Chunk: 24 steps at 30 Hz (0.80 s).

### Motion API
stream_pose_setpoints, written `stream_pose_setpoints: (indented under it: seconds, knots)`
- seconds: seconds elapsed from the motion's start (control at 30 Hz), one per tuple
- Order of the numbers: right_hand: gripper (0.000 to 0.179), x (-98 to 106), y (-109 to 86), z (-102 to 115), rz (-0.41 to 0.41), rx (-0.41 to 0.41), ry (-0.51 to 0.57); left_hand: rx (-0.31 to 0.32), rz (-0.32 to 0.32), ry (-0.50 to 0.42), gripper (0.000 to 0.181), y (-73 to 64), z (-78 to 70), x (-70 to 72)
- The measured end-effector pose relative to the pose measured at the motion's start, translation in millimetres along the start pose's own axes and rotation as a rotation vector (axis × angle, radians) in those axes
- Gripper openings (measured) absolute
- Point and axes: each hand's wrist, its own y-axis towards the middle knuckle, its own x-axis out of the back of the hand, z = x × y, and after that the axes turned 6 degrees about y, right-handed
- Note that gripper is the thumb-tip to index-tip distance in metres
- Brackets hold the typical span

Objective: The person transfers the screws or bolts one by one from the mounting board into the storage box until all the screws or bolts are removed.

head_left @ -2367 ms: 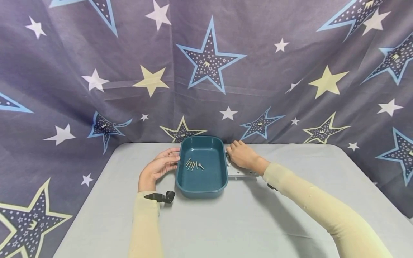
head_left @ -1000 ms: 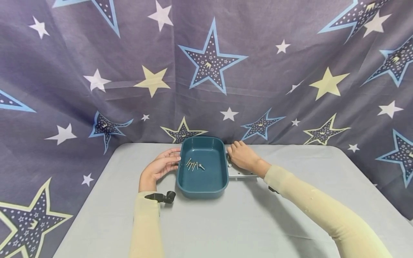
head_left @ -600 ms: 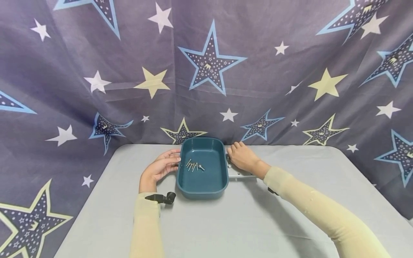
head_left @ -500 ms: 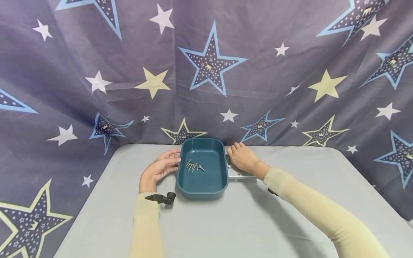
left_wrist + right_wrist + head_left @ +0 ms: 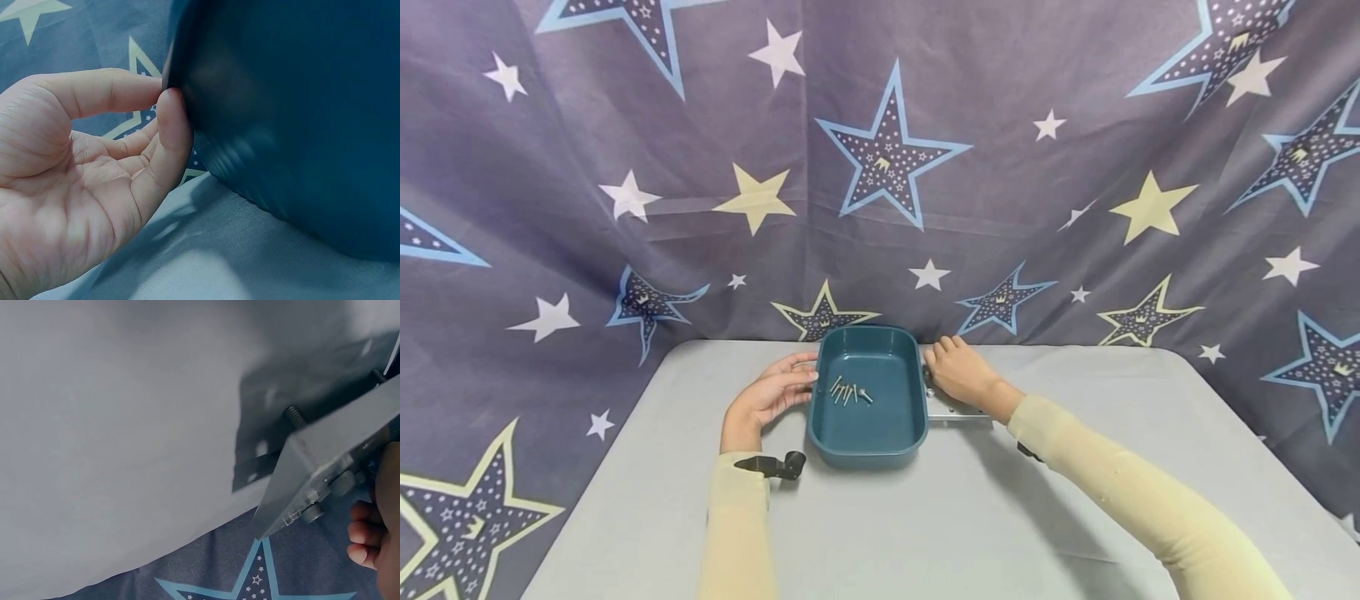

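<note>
A dark teal rectangular tray [image 5: 868, 433] stands upright on the table, with several small brass-coloured bolts [image 5: 844, 391] and a thicker one lying inside. My left hand [image 5: 771, 392] pinches its left rim between thumb and fingertips, seen close in the left wrist view. Against the tray's right side is a silver metal plate [image 5: 958, 412]. Over the plate's left end, my right hand [image 5: 958, 371] lies with curled fingers; their contact with the plate is hidden. Bolt heads [image 5: 342, 482] sit on the plate's face in the right wrist view, and a threaded shank [image 5: 294, 417] sticks out beneath.
The pale grey table [image 5: 880, 542] ends just behind the tray and plate, where a purple star-printed curtain [image 5: 1000, 167] hangs. A black wrist strap with a small camera [image 5: 775, 465] sits on the left sleeve.
The head view tilts slightly upward, so everything sits a little lower in it. Both hands, the tray and the metal plate hold their places.
</note>
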Motion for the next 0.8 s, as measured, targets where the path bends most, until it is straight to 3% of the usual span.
stream_pose_setpoints:
  seconds: [0.23, 0.8]
  knots:
    - [0.019, 0.3, 0.4, 0.8, -0.042, -0.003, -0.001, 0.002, 0.000, -0.009, 0.054, -0.1, 0.3, -0.5]
    - [0.018, -1.8, -1.0, 1.2, -0.007, -0.029, 0.006, 0.001, 0.010, -0.008, 0.057, -0.6, -1.0, 0.9]
